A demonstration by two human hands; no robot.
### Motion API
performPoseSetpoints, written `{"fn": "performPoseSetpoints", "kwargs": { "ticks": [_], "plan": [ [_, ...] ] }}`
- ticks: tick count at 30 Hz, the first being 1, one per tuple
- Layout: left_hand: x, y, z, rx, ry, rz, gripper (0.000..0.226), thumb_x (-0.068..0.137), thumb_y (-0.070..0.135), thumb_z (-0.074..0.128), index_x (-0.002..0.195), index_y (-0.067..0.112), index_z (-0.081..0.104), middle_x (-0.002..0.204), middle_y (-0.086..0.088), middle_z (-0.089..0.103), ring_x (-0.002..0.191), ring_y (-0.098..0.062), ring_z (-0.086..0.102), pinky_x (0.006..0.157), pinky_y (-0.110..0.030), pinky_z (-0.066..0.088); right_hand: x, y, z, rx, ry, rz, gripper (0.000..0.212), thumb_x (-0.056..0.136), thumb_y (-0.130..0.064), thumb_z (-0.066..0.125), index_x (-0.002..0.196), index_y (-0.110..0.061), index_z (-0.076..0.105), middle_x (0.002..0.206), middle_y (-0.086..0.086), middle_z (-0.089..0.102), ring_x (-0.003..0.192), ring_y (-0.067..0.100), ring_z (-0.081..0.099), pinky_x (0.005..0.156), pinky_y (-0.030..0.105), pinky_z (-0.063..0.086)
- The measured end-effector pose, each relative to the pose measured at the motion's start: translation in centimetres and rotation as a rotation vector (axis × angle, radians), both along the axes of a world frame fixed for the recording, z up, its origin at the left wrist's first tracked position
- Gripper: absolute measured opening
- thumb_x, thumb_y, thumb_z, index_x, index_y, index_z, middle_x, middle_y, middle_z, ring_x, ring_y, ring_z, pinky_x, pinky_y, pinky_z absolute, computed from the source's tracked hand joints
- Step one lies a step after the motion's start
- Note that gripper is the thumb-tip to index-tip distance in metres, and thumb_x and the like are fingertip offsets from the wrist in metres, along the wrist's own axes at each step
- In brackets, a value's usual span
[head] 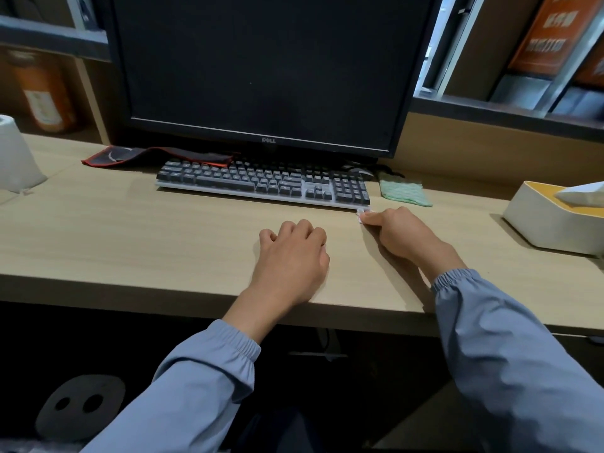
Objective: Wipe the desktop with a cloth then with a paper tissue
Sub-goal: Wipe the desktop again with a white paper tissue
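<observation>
Well to the right of the right hand's fingers (pixel 376 221), a white tissue box (pixel 542 230) with a yellow top, one white paper tissue (pixel 581 194) standing crumpled out of its slot. Far to the left of the left hand's fingers (pixel 289 228), at the desk's edge of view, a white paper roll (pixel 16 155) standing upright.

Just beyond the right fingers and slightly right, a green cloth (pixel 405 191): pale green with a lighter wavy weave, lying flat and a little rumpled on the wooden desktop (pixel 130 230), close beside the right end of the grey keyboard (pixel 261 184), untouched by either hand.

Right hand (pixel 397 235) low on the desktop, thumb and forefinger pinched together on a small pale scrap (pixel 360 218), possibly paper or a wrapper, too small to tell, right at the keyboard's front right corner. Other fingers curled in under the palm.

Left hand (pixel 294 256) knuckles-up on the desktop, just left of the right hand and apart from it, fingers loosely bent with tips down on the wood, nothing seen in them. Blue elastic-cuffed sleeves on both arms.

Straight beyond both sets of fingers, past the keyboard, a dark Dell monitor (pixel 268 70). Beyond and left of the left fingers, a folded red-and-black mouse pad (pixel 157 156) behind the keyboard. A dark mouse (pixel 361 173) tucked behind the keyboard's right end, near the cloth.
</observation>
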State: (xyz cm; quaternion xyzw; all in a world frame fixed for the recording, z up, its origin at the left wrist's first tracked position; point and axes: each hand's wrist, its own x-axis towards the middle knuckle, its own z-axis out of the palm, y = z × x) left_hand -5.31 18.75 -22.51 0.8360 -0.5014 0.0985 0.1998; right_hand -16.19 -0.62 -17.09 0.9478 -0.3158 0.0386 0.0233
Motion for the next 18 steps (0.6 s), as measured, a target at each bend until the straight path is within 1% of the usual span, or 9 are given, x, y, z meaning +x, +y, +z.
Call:
{"fn": "performPoseSetpoints", "kwargs": {
  "ticks": [2,6,9,12,14,15,16,17,18],
  "plan": [
    [0.0,-0.1,0.0,0.008,0.000,0.000,0.031,0.106,0.036,0.034,0.125,0.027,0.056,0.128,0.006,0.053,0.118,-0.019,0.046,0.098,-0.045,0.032,-0.2,0.5,-0.2,0.006,-0.018,0.012,0.059,0.100,0.000,0.033,0.145,-0.034,0.051,0.134,0.020,0.059,0.113,0.036,0.059,0.094,0.038,0.045],
    [0.0,0.0,0.0,0.016,-0.007,0.000,0.032,0.106,0.036,0.034,0.126,0.028,0.056,0.129,0.006,0.053,0.119,-0.019,0.046,0.098,-0.045,0.032,-1.4,1.4,-0.4,0.002,-0.014,0.033,0.057,0.103,-0.005,0.033,0.146,-0.041,0.047,0.129,0.020,0.059,0.105,0.033,0.061,0.082,0.033,0.044],
    [-0.1,0.0,-0.1,0.030,-0.023,0.009,0.032,0.106,0.037,0.033,0.126,0.027,0.056,0.129,0.006,0.054,0.118,-0.021,0.047,0.097,-0.046,0.033,-3.2,2.9,-1.0,0.003,-0.017,0.056,0.053,0.105,-0.013,0.032,0.145,-0.045,0.046,0.129,0.019,0.060,0.103,0.032,0.063,0.080,0.031,0.043],
    [0.0,0.0,-0.1,0.041,-0.025,0.019,0.033,0.106,0.037,0.033,0.127,0.027,0.056,0.131,0.005,0.054,0.119,-0.022,0.047,0.097,-0.046,0.033,-5.1,5.0,-1.5,0.003,-0.004,0.075,0.046,0.106,-0.021,0.033,0.143,-0.045,0.046,0.124,0.017,0.064,0.101,0.030,0.065,0.087,0.038,0.051],
    [-0.1,-0.1,-0.1,0.049,-0.033,0.020,0.033,0.106,0.036,0.033,0.127,0.027,0.056,0.132,0.005,0.054,0.119,-0.022,0.047,0.097,-0.046,0.032,-6.4,6.5,-1.9,0.026,0.011,0.094,0.046,0.104,-0.024,0.041,0.143,-0.048,0.044,0.128,0.009,0.064,0.104,0.027,0.065,0.091,0.039,0.052],
    [-0.2,-0.1,-0.1,0.052,-0.038,0.020,0.033,0.106,0.036,0.033,0.127,0.027,0.056,0.132,0.004,0.054,0.119,-0.022,0.047,0.097,-0.046,0.032,-7.3,7.3,-1.9,0.055,-0.025,0.112,0.046,0.103,-0.024,0.045,0.143,-0.048,0.044,0.134,0.002,0.063,0.107,0.024,0.065,0.093,0.037,0.052],
    [-0.2,-0.1,-0.1,0.052,-0.041,0.020,0.032,0.106,0.037,0.033,0.127,0.027,0.056,0.132,0.004,0.054,0.119,-0.023,0.048,0.097,-0.047,0.032,-8.2,8.3,-1.8,0.098,-0.066,0.129,0.048,0.102,-0.021,0.048,0.143,-0.047,0.046,0.140,-0.006,0.059,0.113,0.021,0.063,0.096,0.034,0.050],
    [-0.2,0.0,-0.1,0.051,-0.044,0.020,0.032,0.106,0.037,0.033,0.127,0.027,0.056,0.132,0.004,0.054,0.119,-0.023,0.048,0.096,-0.047,0.033,-9.3,9.3,-1.7,0.128,-0.109,0.157,0.052,0.100,-0.014,0.050,0.142,-0.044,0.049,0.146,-0.013,0.052,0.121,0.016,0.059,0.100,0.030,0.047],
    [-0.2,0.0,-0.2,0.051,-0.044,0.021,0.032,0.106,0.037,0.033,0.127,0.027,0.056,0.132,0.004,0.054,0.119,-0.023,0.048,0.096,-0.047,0.033,-10.3,10.2,-1.6,0.148,-0.137,0.191,0.059,0.096,-0.004,0.052,0.142,-0.041,0.052,0.149,-0.018,0.044,0.130,0.010,0.051,0.106,0.025,0.042]
  ]
}}
